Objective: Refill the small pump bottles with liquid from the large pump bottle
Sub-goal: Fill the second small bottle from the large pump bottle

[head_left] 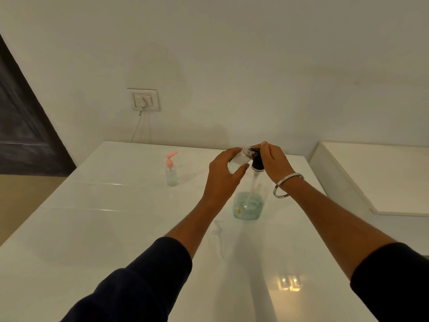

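- Head-worn wide-angle camera looks forward and down over both forearms to the left hand (222,175) and right hand (275,163).
- Beyond the hands: white table (116,228) (close below) and wall (232,54).

Large bottle (248,205) upright, bluish liquid low; uncapped small bottle (239,160) tilted at black pump (257,162).

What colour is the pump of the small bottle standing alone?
Pink, on the small bottle; seen in the head view.

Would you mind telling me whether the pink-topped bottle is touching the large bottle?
Apart. The head view shows bare white table between the pink-topped bottle and the large bottle.
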